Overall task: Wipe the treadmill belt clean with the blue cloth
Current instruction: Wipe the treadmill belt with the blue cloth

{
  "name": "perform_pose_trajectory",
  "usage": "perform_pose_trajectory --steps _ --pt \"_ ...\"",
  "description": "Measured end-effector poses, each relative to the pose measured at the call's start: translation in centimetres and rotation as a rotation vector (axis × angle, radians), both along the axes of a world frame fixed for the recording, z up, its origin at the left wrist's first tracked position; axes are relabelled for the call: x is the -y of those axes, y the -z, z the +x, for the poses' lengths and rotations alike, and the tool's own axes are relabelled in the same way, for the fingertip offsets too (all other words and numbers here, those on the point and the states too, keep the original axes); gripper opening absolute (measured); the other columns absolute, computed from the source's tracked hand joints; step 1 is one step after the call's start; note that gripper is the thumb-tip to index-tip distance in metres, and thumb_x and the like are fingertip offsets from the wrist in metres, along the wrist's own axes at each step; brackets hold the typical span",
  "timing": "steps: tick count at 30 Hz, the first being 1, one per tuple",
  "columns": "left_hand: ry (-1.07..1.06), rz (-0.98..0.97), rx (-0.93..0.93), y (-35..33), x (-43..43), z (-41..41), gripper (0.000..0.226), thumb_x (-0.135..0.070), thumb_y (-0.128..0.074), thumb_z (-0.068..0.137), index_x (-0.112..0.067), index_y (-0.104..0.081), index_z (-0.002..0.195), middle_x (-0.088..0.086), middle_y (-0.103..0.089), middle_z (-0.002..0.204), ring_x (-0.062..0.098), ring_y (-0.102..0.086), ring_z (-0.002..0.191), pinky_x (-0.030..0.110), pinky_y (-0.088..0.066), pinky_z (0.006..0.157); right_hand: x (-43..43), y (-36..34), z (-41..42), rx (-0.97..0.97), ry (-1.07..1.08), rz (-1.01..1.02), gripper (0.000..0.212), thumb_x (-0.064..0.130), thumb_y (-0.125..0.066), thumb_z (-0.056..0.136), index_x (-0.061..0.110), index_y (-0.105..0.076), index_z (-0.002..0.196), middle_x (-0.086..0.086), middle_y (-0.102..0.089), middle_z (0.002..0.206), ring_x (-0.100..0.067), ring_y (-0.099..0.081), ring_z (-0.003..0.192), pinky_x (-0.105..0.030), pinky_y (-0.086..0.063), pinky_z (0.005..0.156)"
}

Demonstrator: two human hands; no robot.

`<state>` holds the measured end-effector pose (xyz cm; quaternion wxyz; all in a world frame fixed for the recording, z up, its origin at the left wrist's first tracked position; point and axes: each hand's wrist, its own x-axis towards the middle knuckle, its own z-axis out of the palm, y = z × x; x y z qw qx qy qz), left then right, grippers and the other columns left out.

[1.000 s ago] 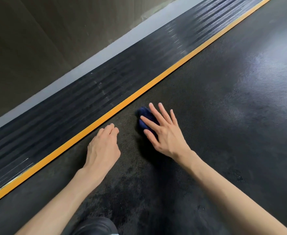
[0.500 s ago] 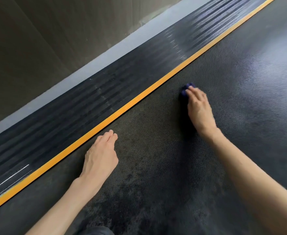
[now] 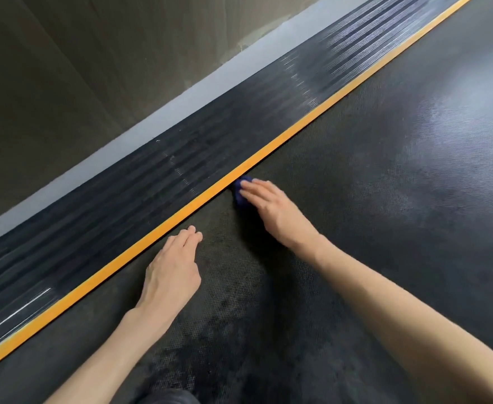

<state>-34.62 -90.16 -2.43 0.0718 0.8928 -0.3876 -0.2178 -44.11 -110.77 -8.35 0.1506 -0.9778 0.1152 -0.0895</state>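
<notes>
Swung back leftward across the treadmill belt (image 3: 385,228) since half a second ago, bringing the blue cloth (image 3: 240,190) from mid-belt out to its left margin, right beside the yellow strip (image 3: 152,237); too blurred by the sweep to say whether fabric and strip actually touch. Presses down on the bunched cloth with the right hand (image 3: 271,211), fingers laid nearly straight over it rather than curled round it, so pinning it to the belt and not gripping it. Leaves only a small dark-blue wad showing ahead of and under the fingertips. Braces with the left hand (image 3: 172,272) flat on the belt, nearer the body and just beside the same strip, fingers together, holding nothing, placed much as a second ago. Likely to lose the cloth on a fast reversal, with nothing but downward pressure keeping it under the palm. Could snag the wad in the seam where belt meets strip, or scrape fingertips along that raised edge. Risks leaving the mottled dull patches (image 3: 230,325) between the forearms unwiped, given so small a wiping face and such long, quick strokes. May also drag the belt along under the bracing palm if leaned on hard
</notes>
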Motion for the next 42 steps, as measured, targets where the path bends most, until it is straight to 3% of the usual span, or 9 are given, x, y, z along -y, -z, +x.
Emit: perform_pose_trajectory --steps 7,11,16,21,25,28,32,35,42 --pt "-0.004 -0.007 -0.138 0.4 -0.6 0.7 0.061 -0.001 -0.042 0.091 -0.025 -0.024 0.145 -0.012 -0.012 0.155 0.008 -0.014 0.142 0.027 -0.025 0.111 5.0 -1.4 -0.5 0.058 0.790 0.140 0.051 -0.010 -0.043 0.087 0.002 -0.044 0.136 -0.013 -0.040 0.145 -0.028 -0.030 0.137 -0.039 -0.023 0.115" --pt "-0.143 -0.161 -0.208 0.0 -1.0 0.6 0.053 -0.003 -0.041 0.092 -0.024 -0.034 0.140 -0.009 -0.033 0.148 0.017 -0.046 0.125 0.029 -0.037 0.103 -8.6 -0.4 -1.0 0.054 0.407 0.173 0.061 -0.013 -0.055 0.074 0.001 -0.047 0.134 -0.016 -0.042 0.143 -0.032 -0.035 0.135 -0.049 -0.029 0.111" --pt "-0.072 -0.189 -0.146 0.9 -1.7 -0.1 0.050 -0.002 -0.040 0.092 -0.020 -0.038 0.138 -0.005 -0.033 0.148 0.009 -0.028 0.137 0.019 -0.020 0.106 -14.1 0.1 -7.6 -0.087 -0.133 0.027 0.056 0.014 -0.054 0.083 0.009 -0.044 0.138 -0.005 -0.038 0.147 -0.024 -0.034 0.136 -0.042 -0.020 0.113" --pt "0.005 -0.232 -0.110 0.9 -1.3 -1.8 0.053 0.002 -0.040 0.090 -0.018 -0.037 0.139 -0.009 -0.025 0.151 -0.005 -0.012 0.135 0.017 -0.008 0.109 2.1 -0.5 -12.9 -0.019 0.552 0.006 0.053 0.007 -0.027 0.082 0.001 -0.053 0.128 -0.017 -0.048 0.138 -0.034 -0.040 0.130 -0.050 -0.022 0.110" --pt "0.085 -0.262 -0.166 0.6 0.1 -3.5 0.057 0.004 -0.039 0.088 -0.017 -0.034 0.141 -0.008 -0.025 0.151 -0.008 -0.009 0.132 0.015 -0.008 0.110 4.8 -1.4 -13.4 0.025 1.088 0.112 0.045 -0.009 -0.041 0.086 -0.002 -0.048 0.130 -0.017 -0.043 0.142 -0.036 -0.037 0.131 -0.049 -0.023 0.112" --pt "0.095 -0.268 -0.142 0.8 0.8 -3.7 0.059 0.007 -0.038 0.087 -0.016 -0.035 0.140 -0.006 -0.027 0.151 -0.006 -0.011 0.134 0.014 -0.008 0.109 -4.5 0.0 -10.7 0.050 0.687 0.114 0.056 -0.014 -0.050 0.075 -0.003 -0.050 0.130 -0.018 -0.046 0.139 -0.035 -0.041 0.131 -0.049 -0.025 0.112" --pt "0.045 -0.253 -0.165 0.7 1.3 -3.5 0.059 0.011 -0.037 0.084 -0.015 -0.040 0.137 -0.005 -0.031 0.149 0.004 -0.019 0.139 0.010 -0.009 0.106 -15.1 0.4 -10.6 -0.022 0.107 0.093 0.051 0.008 -0.045 0.078 0.008 -0.054 0.129 -0.007 -0.052 0.137 -0.024 -0.047 0.127 -0.039 -0.023 0.111" --pt "0.081 -0.248 -0.172 0.4 1.6 -3.9 0.055 0.010 -0.037 0.085 -0.017 -0.044 0.133 -0.007 -0.032 0.149 0.003 -0.019 0.139 0.010 -0.009 0.106 -11.8 0.5 -13.1 -0.049 0.000 0.056 0.049 0.014 -0.037 0.084 0.013 -0.053 0.131 -0.002 -0.050 0.139 -0.020 -0.042 0.130 -0.036 -0.020 0.113" --pt "0.208 -0.224 -0.239 0.5 2.6 -5.7 0.050 0.006 -0.037 0.089 -0.019 -0.046 0.132 -0.010 -0.028 0.150 0.000 -0.015 0.139 0.016 -0.010 0.109 3.5 -0.8 -18.1 0.071 1.084 0.115 0.047 -0.010 -0.043 0.080 -0.001 -0.055 0.125 -0.017 -0.052 0.132 -0.032 -0.043 0.125 -0.052 -0.025 0.110"
